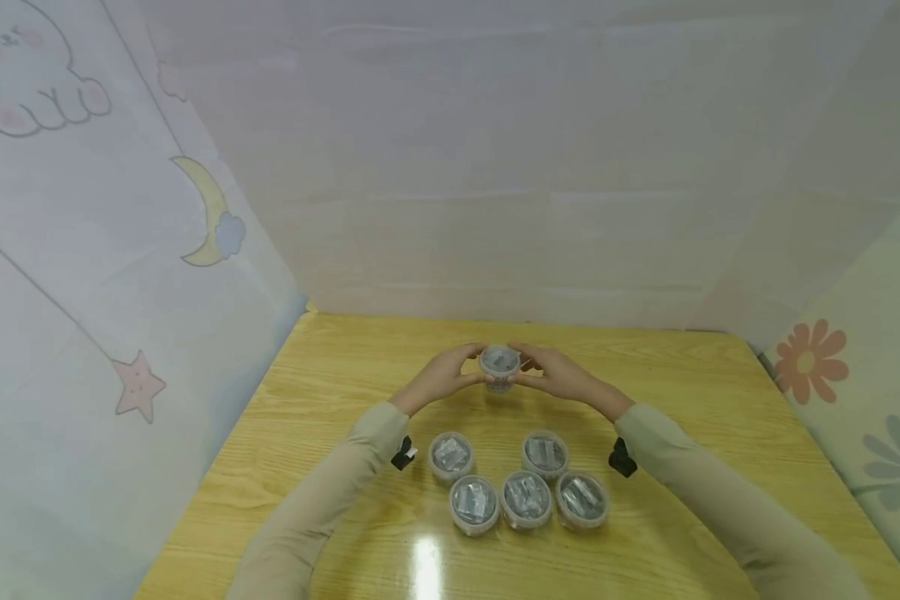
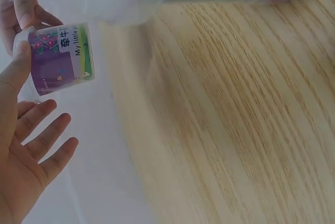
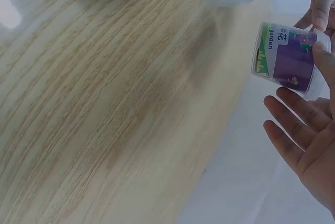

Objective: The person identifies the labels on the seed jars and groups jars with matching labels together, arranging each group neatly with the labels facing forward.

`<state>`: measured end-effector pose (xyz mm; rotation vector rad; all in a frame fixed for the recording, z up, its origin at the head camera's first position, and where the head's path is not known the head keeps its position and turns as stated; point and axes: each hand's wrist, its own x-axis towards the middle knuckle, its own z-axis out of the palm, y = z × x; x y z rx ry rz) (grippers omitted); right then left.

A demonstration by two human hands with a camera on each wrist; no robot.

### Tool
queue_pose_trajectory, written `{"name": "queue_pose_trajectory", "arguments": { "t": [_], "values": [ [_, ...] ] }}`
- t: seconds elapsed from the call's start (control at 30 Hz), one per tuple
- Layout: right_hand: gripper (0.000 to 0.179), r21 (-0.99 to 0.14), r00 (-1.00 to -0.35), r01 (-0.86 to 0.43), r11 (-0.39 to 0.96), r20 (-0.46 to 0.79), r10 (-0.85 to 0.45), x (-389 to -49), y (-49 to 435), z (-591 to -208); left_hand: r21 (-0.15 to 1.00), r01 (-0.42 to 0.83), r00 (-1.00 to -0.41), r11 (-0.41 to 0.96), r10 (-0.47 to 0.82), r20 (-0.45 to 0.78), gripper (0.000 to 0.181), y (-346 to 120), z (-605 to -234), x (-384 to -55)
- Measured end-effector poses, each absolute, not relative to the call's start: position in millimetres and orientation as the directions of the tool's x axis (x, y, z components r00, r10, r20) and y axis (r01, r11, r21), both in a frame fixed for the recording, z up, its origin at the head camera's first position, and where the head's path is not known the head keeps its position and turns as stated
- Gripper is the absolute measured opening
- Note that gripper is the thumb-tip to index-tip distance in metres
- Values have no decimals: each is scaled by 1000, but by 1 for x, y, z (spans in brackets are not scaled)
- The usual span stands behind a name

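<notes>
Both hands hold one small lidded plastic tub (image 1: 499,363) over the far middle part of the table. My left hand (image 1: 446,375) grips its left side at the lid, with the thumb on the near side. From the right, my right hand (image 1: 561,375) pinches the lid edge in the same way. In the left wrist view the tub (image 2: 62,59) shows a purple label with flowers and the words "My little". The right wrist view shows "garden" on the tub's label (image 3: 290,56). Some fingers of each hand spread away from the tub.
Several similar tubs (image 1: 527,500) stand nearer on the wooden table (image 1: 330,400), with grey packets visible under their clear lids. A pale backdrop (image 1: 495,250) rises behind the table, with printed sheets at both sides. Black wrist cameras (image 1: 622,457) hang at the cuffs.
</notes>
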<state>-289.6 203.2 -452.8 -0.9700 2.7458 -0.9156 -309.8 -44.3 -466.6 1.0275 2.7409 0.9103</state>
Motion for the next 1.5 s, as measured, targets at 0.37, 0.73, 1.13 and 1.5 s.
{"name": "queue_pose_trajectory", "arguments": {
  "t": [0.37,0.73,1.13,1.5],
  "values": [
    [69,-435,-803,-569,698,109,-587,-297,201,-464,475,609,-762,635,635,127,76,-43,-478,-319],
    [69,-414,-820,-544,729,81,-566,-306,198,-472,443,614,-764,653,632,127,70,-40,-485,-327],
    [66,-426,-826,-532,732,67,-560,-316,198,-476,393,621,-768,678,626,136,67,-34,-490,-336],
    [66,-448,-825,-522,726,51,-563,-317,198,-474,384,589,-791,711,605,92,68,-30,-489,-339]
  ]
}}
